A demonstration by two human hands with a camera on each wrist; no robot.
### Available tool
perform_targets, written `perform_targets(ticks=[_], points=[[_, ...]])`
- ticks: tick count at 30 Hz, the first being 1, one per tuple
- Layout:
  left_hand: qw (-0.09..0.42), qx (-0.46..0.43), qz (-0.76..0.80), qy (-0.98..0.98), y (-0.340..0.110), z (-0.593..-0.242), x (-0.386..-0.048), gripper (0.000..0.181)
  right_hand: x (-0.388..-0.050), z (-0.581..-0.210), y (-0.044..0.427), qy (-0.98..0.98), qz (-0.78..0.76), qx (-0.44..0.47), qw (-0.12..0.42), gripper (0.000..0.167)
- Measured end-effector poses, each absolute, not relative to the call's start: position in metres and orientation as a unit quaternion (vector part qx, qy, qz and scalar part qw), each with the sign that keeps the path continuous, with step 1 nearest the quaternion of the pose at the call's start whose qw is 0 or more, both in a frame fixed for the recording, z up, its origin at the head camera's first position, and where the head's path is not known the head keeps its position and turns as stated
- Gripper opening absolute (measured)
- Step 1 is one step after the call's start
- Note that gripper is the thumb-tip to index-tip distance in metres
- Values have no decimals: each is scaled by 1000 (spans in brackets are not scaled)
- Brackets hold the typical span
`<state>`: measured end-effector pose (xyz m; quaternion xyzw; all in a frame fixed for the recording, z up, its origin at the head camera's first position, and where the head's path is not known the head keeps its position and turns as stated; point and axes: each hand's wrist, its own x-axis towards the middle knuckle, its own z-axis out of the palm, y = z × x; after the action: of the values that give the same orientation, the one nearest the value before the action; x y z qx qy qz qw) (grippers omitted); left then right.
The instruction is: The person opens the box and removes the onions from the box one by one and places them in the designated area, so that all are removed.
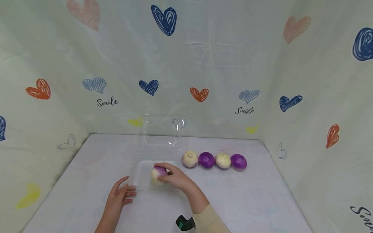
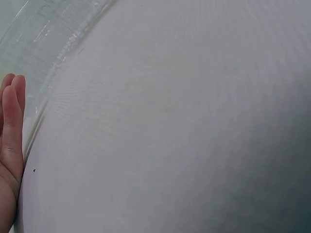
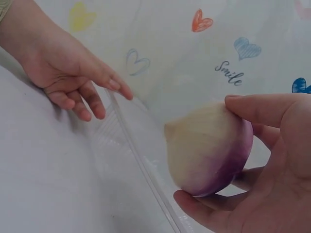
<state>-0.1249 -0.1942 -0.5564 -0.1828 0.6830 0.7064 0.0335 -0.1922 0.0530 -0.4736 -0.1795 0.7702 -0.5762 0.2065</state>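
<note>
My right hand (image 1: 175, 176) grips a white and purple turnip (image 3: 209, 148) between thumb and fingers, over the base of a clear plastic clamshell box (image 1: 142, 166). In the right wrist view, the turnip's pointed tip faces left, towards the box's rim. At the front left corner of the box is my left hand (image 1: 118, 194), its fingers loosely extended and close against the rim; nothing is in its grasp. The left wrist view catches only part of the left hand (image 2: 10, 141) beside the clear plastic wall.
Right of the box, several more turnips (image 1: 207, 160) stand in a row, showing white and purple sides by turns. The box's clear lid (image 1: 158, 142) stands raised behind its base. A heart-printed cloth (image 1: 218, 74) encloses the white table (image 1: 247, 200) at the back and sides.
</note>
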Motion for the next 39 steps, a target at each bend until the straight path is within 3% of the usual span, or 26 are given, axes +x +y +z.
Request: perform_targets(ticks=[11,39], points=[[35,-182,709,681,-194,-554,-124,45,-193,-471,76,757,-603,-155,199,38],[31,-187,699,689,-193,-555,-124,45,-197,-479,134,709,-694,-102,80,29]])
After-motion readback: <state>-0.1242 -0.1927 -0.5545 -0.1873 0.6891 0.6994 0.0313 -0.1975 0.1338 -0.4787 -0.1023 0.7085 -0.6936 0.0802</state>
